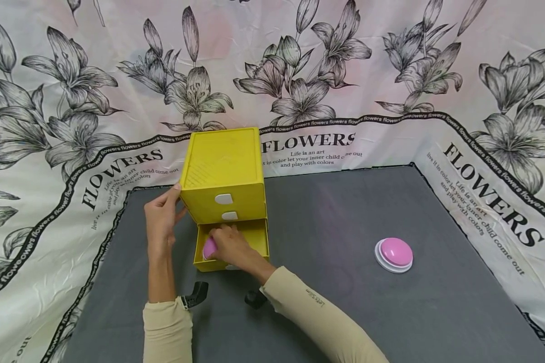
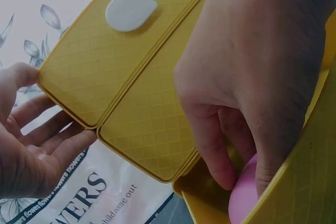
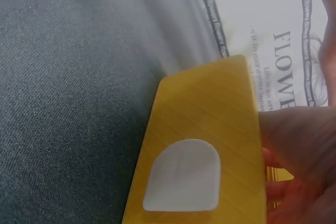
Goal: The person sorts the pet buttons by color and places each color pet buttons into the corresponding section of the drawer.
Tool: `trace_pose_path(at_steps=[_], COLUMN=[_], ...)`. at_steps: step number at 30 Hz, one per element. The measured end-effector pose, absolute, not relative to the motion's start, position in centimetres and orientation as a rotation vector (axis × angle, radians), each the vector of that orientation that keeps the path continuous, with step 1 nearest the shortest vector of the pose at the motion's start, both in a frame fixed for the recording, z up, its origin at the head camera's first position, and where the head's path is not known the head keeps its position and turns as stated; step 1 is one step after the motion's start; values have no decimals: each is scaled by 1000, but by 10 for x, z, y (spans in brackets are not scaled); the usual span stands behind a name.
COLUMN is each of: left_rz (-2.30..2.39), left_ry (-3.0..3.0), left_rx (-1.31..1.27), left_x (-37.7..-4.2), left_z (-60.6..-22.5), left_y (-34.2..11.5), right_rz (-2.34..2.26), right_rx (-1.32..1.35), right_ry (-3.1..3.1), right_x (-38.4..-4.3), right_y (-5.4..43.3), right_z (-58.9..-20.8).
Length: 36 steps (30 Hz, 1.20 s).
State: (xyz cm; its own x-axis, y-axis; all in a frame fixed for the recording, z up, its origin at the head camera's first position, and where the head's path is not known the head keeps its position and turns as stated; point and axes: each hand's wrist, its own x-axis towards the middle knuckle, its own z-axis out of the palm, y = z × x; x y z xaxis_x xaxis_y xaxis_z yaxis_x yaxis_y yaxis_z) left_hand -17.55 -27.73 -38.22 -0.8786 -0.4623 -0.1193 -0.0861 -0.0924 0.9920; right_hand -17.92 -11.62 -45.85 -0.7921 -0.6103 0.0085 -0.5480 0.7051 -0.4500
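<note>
A yellow drawer cabinet [image 1: 224,161] stands toward the back left of the table, its bottom drawer [image 1: 260,243] pulled out. Inside the left part of that drawer, my right hand [image 1: 232,246] grips a pink dome-topped push button [image 1: 209,247]. The left wrist view shows fingers and thumb round the pink dome [image 2: 244,195], with its lower part hidden by the drawer wall. My left hand [image 1: 160,224] touches the cabinet's left front edge with extended fingertips. In the right wrist view the drawer front [image 3: 210,103] hides part of my right hand [image 3: 299,156].
A second pink push button [image 1: 396,253] on a white base rests on the grey table [image 1: 327,302] at the right. The two upper drawers, with white handles [image 1: 224,199], are closed. Flower-printed cloth [image 1: 309,146] borders the table at the back and sides.
</note>
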Motion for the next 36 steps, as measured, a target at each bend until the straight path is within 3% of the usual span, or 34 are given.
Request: trace_pose_path(at_steps=[17,27,36], left_rz=[-2052,-2058,-2068], left_ry=[-1947,-1890,-1902], left_rx=[610,615,608], left_x=[-173,-174,-173], left_z=[-384,-382,-382], left_y=[-275,-275,-275], right_rz=[-658,-908,-798], right_rx=[-976,-841,-568], right_ry=[2687,2877,3000], right_x=[-170,-159,-164], right_y=[-94,-20,44], right_z=[-449,-426,-427])
